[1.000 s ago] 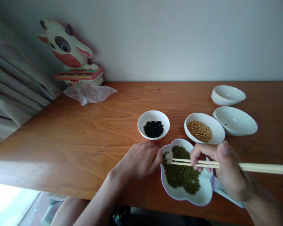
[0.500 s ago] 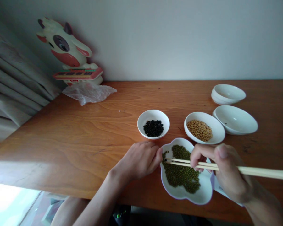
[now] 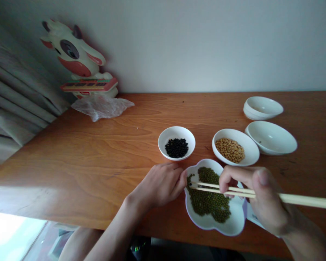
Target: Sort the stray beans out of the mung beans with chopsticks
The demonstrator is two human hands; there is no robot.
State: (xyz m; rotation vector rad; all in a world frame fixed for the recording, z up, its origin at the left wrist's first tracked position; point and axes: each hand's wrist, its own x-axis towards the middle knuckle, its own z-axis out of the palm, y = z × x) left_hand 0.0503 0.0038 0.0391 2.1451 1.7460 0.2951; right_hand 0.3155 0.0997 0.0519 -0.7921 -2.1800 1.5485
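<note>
My right hand [image 3: 260,197] holds a pair of wooden chopsticks [image 3: 239,193] over a white, purple-rimmed flower-shaped dish [image 3: 235,228]. Green mung beans [image 3: 210,203] cover much of its bottom. At the dish's left side the chopstick tips lie beside a dark bean [image 3: 190,184], slightly apart; whether they touch it I cannot tell. My left hand [image 3: 163,183] is curled at the left rim, thumb against the edge and the other fingertips hidden. Behind the dish stand a white bowl [image 3: 163,148] of black beans [image 3: 176,148] and another bowl [image 3: 251,148] of yellow soybeans [image 3: 230,149].
Two further white bowls stand at the right, a nearer one [image 3: 279,139] with a dark speck inside and a farther one [image 3: 263,107]. A cow-shaped toy keyboard [image 3: 89,85] leans at the back left, with a clear plastic bag [image 3: 103,108] before it. A curtain [image 3: 13,108] hangs at left.
The chopstick tips have spread slightly apart near the dark bean, and my right thumb has shifted a little. My left hand and the dish stay in place.
</note>
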